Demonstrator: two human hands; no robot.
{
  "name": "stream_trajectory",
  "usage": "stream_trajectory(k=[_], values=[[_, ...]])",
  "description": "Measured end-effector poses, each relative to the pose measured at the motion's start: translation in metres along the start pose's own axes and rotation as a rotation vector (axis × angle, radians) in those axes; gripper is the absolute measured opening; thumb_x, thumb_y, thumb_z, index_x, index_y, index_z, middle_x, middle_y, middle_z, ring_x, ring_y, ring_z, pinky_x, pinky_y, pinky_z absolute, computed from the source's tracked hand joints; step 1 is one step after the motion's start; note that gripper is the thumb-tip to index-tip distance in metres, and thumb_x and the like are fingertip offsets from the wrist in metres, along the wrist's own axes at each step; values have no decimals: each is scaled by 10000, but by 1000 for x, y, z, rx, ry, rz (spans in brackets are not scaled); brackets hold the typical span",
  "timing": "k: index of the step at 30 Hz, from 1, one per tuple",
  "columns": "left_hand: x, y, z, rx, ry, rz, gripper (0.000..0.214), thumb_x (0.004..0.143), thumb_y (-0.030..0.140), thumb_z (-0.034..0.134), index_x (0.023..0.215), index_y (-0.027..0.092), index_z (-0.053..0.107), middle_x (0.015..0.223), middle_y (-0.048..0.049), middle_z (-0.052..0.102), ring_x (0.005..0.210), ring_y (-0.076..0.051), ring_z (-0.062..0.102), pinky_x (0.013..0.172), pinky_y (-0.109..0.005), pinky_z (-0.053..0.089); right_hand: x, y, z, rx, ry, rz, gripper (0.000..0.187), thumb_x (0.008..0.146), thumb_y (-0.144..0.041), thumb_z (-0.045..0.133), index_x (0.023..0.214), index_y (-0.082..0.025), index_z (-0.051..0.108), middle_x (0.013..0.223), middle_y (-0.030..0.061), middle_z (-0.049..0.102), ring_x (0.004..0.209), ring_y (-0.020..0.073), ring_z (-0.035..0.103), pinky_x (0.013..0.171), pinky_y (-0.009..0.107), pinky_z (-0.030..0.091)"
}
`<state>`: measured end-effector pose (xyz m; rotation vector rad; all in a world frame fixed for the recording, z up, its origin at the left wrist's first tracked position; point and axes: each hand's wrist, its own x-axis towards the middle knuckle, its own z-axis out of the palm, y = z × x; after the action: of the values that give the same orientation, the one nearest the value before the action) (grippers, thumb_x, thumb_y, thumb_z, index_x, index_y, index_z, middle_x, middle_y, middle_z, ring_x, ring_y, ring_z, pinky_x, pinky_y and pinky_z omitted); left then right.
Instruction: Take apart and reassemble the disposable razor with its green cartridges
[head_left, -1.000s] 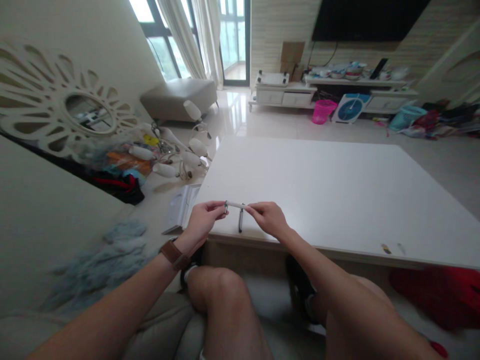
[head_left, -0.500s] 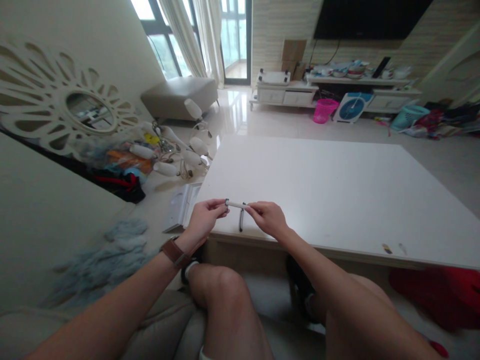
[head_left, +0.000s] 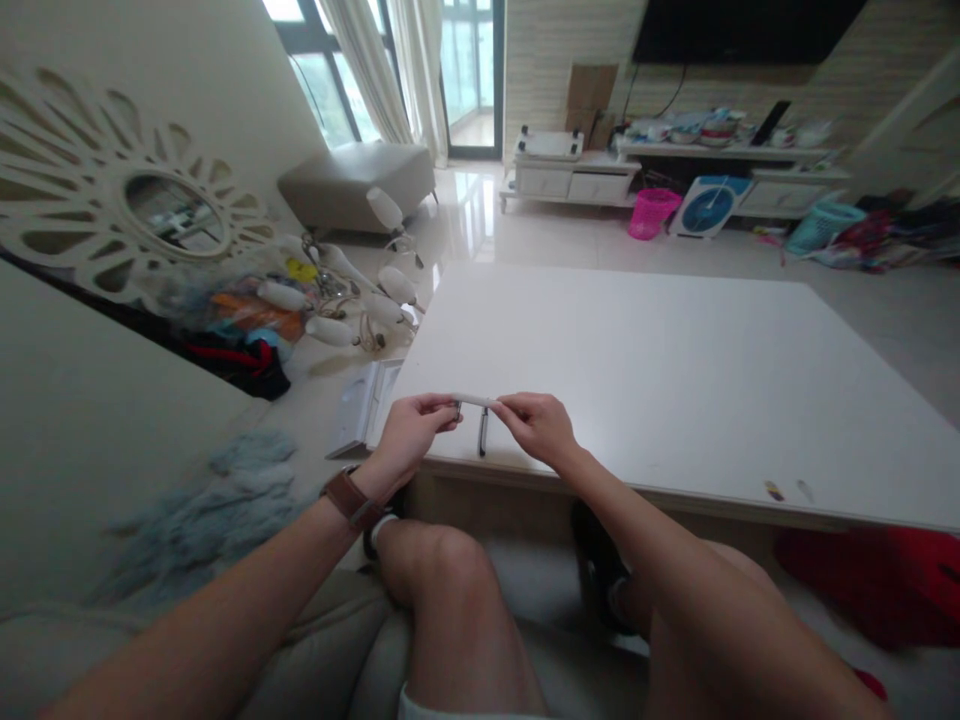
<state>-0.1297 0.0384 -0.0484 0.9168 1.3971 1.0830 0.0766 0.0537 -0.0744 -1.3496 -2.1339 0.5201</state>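
Observation:
Both of my hands hold one small white stick-shaped object [head_left: 474, 402] level above the near edge of the white table [head_left: 675, 370]. My left hand [head_left: 409, 432], with a brown watch strap at the wrist, pinches its left end. My right hand [head_left: 536, 428] pinches its right end. A thin dark piece [head_left: 482, 432] hangs down from the object near my right fingertips. I cannot make out what the object is.
A chandelier with white glass shades [head_left: 352, 300] and a heap of coloured things lie on the floor to the left. A white box [head_left: 360, 405] sits beside the table. A pink basket [head_left: 652, 212], a fan [head_left: 709, 205] and a low TV cabinet stand at the back.
My hands and the white object have stayed in the same grip. The view has shifted slightly, so everything sits a little higher in the picture.

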Motion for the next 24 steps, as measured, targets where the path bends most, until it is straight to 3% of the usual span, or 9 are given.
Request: stream_trajectory(k=[3, 12, 17, 21, 24], values=[[0, 1, 0, -42, 62, -1, 284, 625, 224, 802, 867, 87, 743, 781, -87, 750, 722, -167, 701, 784, -319, 565, 0, 1, 0, -15, 9, 17, 399, 992, -482, 468, 854, -242, 755, 704, 10, 676, 634, 125, 550, 609, 256, 294], [2, 1, -2, -39, 59, -24, 295, 617, 217, 817, 870, 88, 738, 797, -98, 756, 741, -179, 710, 788, -326, 569, 1, 5, -2, 23, 47, 33, 401, 986, -485, 479, 851, -232, 758, 707, 13, 684, 623, 126, 543, 605, 256, 304], [1, -2, -1, -15, -61, -23, 232, 623, 233, 809, 806, 103, 748, 781, -87, 745, 742, -169, 693, 791, -313, 563, -1, 0, 1, 12, -16, 0, 417, 989, -479, 468, 794, -233, 742, 682, 7, 669, 608, 122, 527, 598, 254, 300], [2, -3, -1, -50, 2, -29, 298, 606, 244, 831, 850, 95, 745, 805, -104, 749, 741, -175, 698, 800, -333, 562, 1, 1, 1, 29, 49, 27, 416, 988, -487, 472, 817, -230, 751, 676, 4, 662, 614, 122, 536, 606, 255, 306], [2, -2, -1, -40, -3, -22, 293, 611, 244, 824, 850, 93, 744, 795, -98, 748, 735, -173, 697, 792, -329, 563, 1, 2, 3, 22, 29, 25, 411, 985, -478, 481, 790, -228, 744, 666, -1, 658, 598, 118, 526, 595, 256, 296]])
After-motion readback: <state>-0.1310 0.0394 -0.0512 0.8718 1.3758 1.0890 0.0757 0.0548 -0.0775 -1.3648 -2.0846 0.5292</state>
